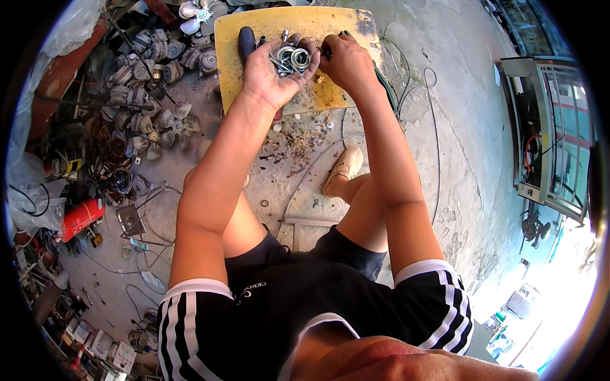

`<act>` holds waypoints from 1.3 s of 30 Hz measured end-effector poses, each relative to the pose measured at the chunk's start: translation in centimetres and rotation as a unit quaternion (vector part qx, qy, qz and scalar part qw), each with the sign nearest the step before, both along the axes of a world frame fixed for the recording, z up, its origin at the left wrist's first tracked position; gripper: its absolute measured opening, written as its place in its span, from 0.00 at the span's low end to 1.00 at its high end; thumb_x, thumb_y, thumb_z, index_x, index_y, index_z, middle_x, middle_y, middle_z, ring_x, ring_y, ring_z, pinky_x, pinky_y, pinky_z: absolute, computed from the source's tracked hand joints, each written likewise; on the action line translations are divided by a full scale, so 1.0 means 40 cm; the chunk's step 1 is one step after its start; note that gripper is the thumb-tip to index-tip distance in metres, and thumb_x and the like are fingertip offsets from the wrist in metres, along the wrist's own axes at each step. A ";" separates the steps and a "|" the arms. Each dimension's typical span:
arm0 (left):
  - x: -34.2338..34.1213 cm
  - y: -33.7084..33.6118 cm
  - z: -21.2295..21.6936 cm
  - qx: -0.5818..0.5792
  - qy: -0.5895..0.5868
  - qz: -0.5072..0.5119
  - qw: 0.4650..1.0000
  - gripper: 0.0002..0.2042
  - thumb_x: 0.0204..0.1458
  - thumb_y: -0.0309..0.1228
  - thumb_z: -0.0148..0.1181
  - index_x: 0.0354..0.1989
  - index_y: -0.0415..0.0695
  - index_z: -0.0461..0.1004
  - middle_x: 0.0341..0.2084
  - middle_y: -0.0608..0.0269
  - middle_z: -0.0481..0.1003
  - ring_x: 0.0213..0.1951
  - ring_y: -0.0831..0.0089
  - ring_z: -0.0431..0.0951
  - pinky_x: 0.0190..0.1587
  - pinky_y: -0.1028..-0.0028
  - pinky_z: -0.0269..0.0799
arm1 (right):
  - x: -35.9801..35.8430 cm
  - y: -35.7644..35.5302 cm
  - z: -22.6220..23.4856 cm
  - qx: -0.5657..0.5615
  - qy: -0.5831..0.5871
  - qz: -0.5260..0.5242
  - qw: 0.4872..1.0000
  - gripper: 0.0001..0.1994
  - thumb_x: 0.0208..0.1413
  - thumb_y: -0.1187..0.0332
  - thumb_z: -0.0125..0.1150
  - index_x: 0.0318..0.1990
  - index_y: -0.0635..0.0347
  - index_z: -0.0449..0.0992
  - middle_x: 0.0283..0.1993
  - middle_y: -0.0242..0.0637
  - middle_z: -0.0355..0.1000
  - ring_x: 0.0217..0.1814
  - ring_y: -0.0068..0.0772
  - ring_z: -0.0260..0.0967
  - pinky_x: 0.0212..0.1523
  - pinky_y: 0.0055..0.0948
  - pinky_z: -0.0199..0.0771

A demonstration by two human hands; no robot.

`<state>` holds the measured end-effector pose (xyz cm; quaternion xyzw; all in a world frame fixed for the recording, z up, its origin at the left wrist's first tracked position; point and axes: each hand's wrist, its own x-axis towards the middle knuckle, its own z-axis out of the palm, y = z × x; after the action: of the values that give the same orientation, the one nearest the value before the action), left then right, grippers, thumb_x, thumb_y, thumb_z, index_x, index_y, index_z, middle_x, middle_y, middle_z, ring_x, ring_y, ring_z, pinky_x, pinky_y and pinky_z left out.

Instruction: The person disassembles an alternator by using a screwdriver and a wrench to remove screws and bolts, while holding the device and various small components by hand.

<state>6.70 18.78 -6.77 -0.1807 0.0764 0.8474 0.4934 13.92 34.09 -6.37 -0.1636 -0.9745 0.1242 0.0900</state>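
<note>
My left hand [265,77] is palm up over a worn yellow board [318,18], fingers curled into a cup. In it lies a small pile of shiny metal rings [298,59] and bolts [278,62]. Just to the right, my right hand [349,62] is closed with the knuckles up, its fingertips by the left hand's fingers. Something dark shows at those fingertips, too hidden to name. A dark-handled tool [246,43] lies left of my left hand, partly behind it.
Small electric motors [136,66] and fan blades [178,124] are heaped on the left. A red cylinder [82,219] lies below them. Debris [292,143] litters the floor near my shoe [346,166]. Cables [438,146] run across it. A metal-framed cabinet [546,133] stands right.
</note>
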 end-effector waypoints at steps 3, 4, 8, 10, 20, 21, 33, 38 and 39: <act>-0.002 -0.001 0.001 -0.002 0.001 -0.001 1.000 0.13 0.59 0.33 0.41 0.41 0.36 0.68 0.35 0.50 0.74 0.41 0.57 0.76 0.50 0.53 0.73 | -0.001 0.007 -0.006 -0.008 0.019 0.005 1.000 0.15 0.46 0.59 0.65 0.37 0.59 0.77 0.36 0.44 0.74 0.39 0.49 0.73 0.41 0.41 0.73; -0.002 -0.001 0.001 -0.002 0.000 -0.002 1.000 0.13 0.59 0.33 0.41 0.41 0.35 0.68 0.35 0.50 0.74 0.41 0.57 0.76 0.50 0.53 0.73 | -0.004 0.015 -0.009 -0.014 0.023 0.003 1.000 0.15 0.45 0.59 0.65 0.36 0.59 0.77 0.35 0.45 0.75 0.38 0.49 0.74 0.41 0.40 0.73; 0.001 -0.001 0.005 -0.016 0.000 -0.009 1.000 0.14 0.59 0.34 0.40 0.40 0.35 0.68 0.35 0.51 0.74 0.41 0.57 0.76 0.50 0.52 0.72 | -0.004 0.042 0.008 -0.104 0.027 -0.013 0.994 0.16 0.40 0.62 0.67 0.35 0.64 0.78 0.33 0.50 0.76 0.37 0.50 0.75 0.41 0.41 0.75; 0.010 0.005 0.009 -0.030 0.002 -0.016 0.999 0.15 0.59 0.34 0.39 0.39 0.35 0.69 0.35 0.51 0.74 0.41 0.56 0.76 0.51 0.52 0.72 | 0.002 0.050 0.030 -0.143 0.039 -0.027 0.989 0.17 0.40 0.62 0.67 0.35 0.65 0.78 0.33 0.51 0.76 0.37 0.49 0.75 0.41 0.39 0.75; 0.051 0.014 0.048 -0.145 0.063 0.012 0.987 0.13 0.57 0.31 0.42 0.41 0.37 0.70 0.35 0.48 0.74 0.40 0.55 0.75 0.53 0.50 0.71 | 0.034 -0.041 0.196 -0.287 0.051 0.127 0.948 0.14 0.55 0.62 0.63 0.39 0.65 0.78 0.29 0.36 0.77 0.29 0.21 0.73 0.33 0.24 0.74; 0.044 0.013 0.033 -0.085 0.044 0.002 0.995 0.12 0.57 0.31 0.42 0.41 0.36 0.70 0.35 0.48 0.74 0.40 0.55 0.75 0.52 0.51 0.71 | 0.031 -0.040 0.192 -0.275 0.075 0.095 0.954 0.13 0.55 0.63 0.63 0.39 0.65 0.78 0.30 0.36 0.77 0.30 0.22 0.74 0.33 0.24 0.74; -0.018 -0.007 -0.007 0.114 -0.049 0.030 0.992 0.16 0.61 0.34 0.38 0.44 0.33 0.68 0.40 0.43 0.71 0.47 0.52 0.72 0.57 0.49 0.67 | 0.017 0.046 0.013 -0.026 0.003 0.004 1.000 0.07 0.46 0.64 0.63 0.34 0.49 0.79 0.38 0.39 0.75 0.41 0.44 0.74 0.43 0.39 0.73; -0.033 -0.020 -0.014 0.163 -0.041 0.039 0.985 0.19 0.62 0.35 0.35 0.47 0.33 0.69 0.45 0.42 0.71 0.53 0.51 0.69 0.62 0.46 0.60 | 0.016 0.040 0.023 -0.039 -0.016 0.011 0.999 0.08 0.47 0.64 0.63 0.36 0.50 0.79 0.37 0.39 0.75 0.42 0.43 0.73 0.43 0.39 0.72; -0.034 -0.020 -0.013 0.157 -0.040 0.042 0.986 0.19 0.63 0.35 0.35 0.47 0.33 0.69 0.45 0.42 0.71 0.53 0.51 0.69 0.62 0.46 0.60 | 0.016 0.039 0.025 -0.043 -0.020 0.009 0.999 0.08 0.47 0.64 0.63 0.37 0.50 0.79 0.36 0.39 0.76 0.42 0.43 0.73 0.43 0.39 0.72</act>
<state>5.36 17.98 -7.31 -0.1380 -0.0851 0.8611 0.4819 14.58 35.67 -5.37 -0.1609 -0.9714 0.1634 0.0621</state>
